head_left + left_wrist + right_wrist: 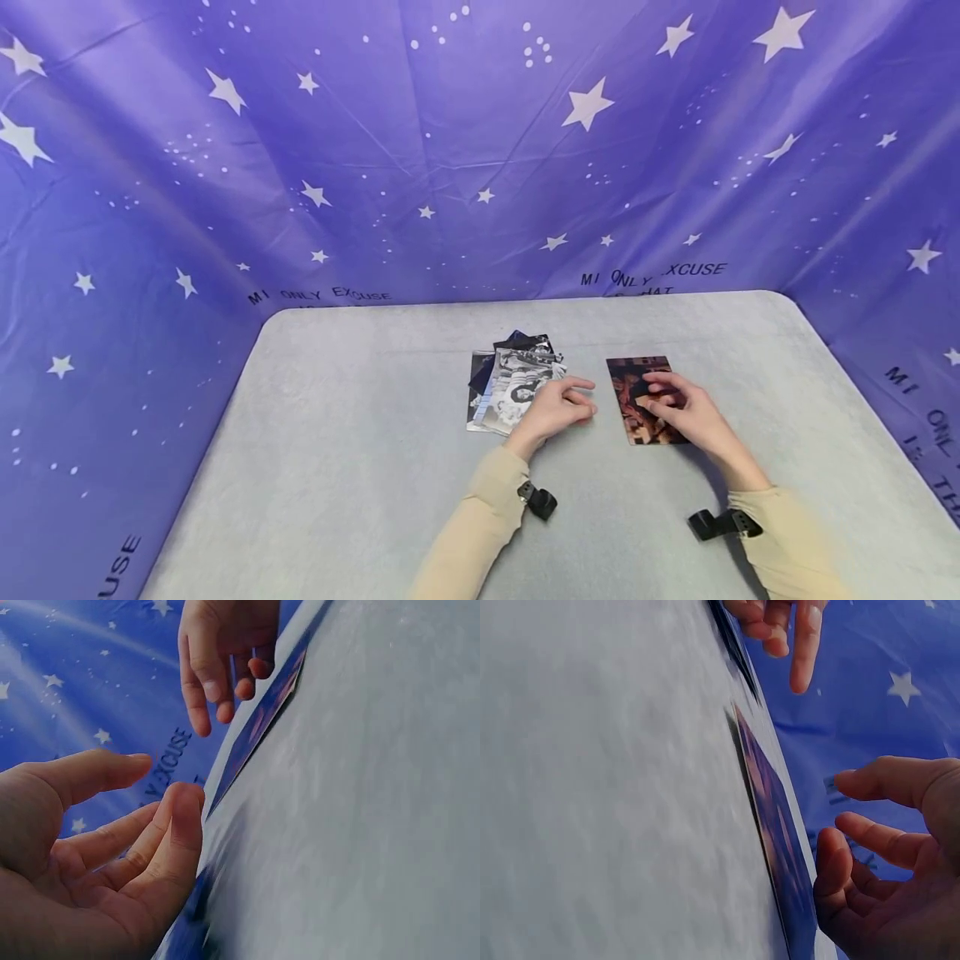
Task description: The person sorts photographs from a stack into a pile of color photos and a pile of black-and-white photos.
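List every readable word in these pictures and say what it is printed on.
"MI ONLY EXCUSE" on the purple star backdrop, printed twice behind the table.
"EXCUSE" on the backdrop, left wrist view.
Backdrop text at the lower left and right edges: cut off.
Single photo and photo pile: no readable text.

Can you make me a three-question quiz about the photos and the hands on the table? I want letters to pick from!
1. Where does the single photo lie? A) right of the photo pile B) on the pile C) off the table
2. What colour is the backdrop? A) green B) purple-blue with white stars C) red
3. What does the left hand hold? A) a pen B) a cup C) nothing

Answers: 1 A, it lies apart under the right hand. 2 B, stars all over. 3 C, fingers loose and empty.
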`<state>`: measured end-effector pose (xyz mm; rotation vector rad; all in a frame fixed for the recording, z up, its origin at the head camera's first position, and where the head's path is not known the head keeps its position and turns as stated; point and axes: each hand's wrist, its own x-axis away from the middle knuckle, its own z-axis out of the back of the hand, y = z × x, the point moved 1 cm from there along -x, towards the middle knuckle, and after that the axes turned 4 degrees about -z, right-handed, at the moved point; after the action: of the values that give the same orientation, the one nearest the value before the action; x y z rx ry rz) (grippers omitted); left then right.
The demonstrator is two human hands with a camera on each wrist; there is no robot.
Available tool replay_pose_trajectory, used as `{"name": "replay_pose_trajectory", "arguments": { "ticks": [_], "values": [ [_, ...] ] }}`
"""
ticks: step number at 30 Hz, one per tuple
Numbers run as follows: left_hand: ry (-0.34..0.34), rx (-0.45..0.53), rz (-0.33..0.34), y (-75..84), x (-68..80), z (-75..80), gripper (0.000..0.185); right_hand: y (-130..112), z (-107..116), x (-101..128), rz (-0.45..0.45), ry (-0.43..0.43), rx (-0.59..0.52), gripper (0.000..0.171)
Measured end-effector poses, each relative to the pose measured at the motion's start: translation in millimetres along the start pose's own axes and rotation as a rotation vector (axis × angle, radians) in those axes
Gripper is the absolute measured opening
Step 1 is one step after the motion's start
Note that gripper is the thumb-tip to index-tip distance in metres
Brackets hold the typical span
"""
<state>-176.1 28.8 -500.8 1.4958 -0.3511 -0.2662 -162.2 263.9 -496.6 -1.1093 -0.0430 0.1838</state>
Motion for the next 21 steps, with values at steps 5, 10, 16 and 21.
{"name": "replay_pose_trajectory", "arguments": {
  "ticks": [5,10,16,21],
  "values": [
    [0.057,-0.035,-0.031,-2.4,8.4,20.1,0.036,-9.0,-16.5,-0.4,-0.006,-0.055,-0.060,0.040],
    [0.105,-0.015,-0.045,-4.9,17.1,38.8,0.036,-17.0,-32.7,-1.8,-0.028,-0.096,-0.114,0.041],
    [0.112,0.041,-0.018,-5.7,28.3,56.2,0.038,-21.9,-51.2,-4.2,0.020,-0.112,-0.085,0.041],
    [0.127,0.042,-0.015,12.7,42.1,73.0,0.038,-27.7,-67.3,-7.0,0.065,-0.145,-0.088,0.041]
  ]
}}
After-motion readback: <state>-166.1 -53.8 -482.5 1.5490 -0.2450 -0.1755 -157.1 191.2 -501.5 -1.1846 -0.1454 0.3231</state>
